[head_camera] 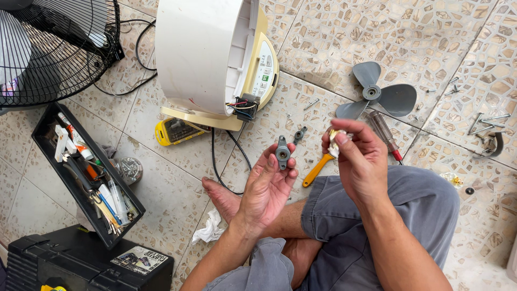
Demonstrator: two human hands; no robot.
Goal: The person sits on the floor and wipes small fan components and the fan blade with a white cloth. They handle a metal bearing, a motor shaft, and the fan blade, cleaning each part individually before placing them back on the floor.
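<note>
Left hand (266, 186) pinching a small grey bracket (283, 151) upright in closed fingertips over the tiled floor (431, 32), right hand (358, 156) curled tight around a crumpled white rag (335, 143) just beside it.

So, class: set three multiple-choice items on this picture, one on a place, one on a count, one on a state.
1. Where does the fan blade lie?
A in the tool tray
B on the tiled floor
C on the person's lap

2. How many vanes has it?
A three
B four
C five

3. What is the left hand doing?
A lying flat and empty
B gripping a screwdriver
C pinching a small grey part upright

Answers: 1 B, it rests on tiles beyond the right hand. 2 A, three vanes show around the hub. 3 C, the fingertips close on the part.
</note>
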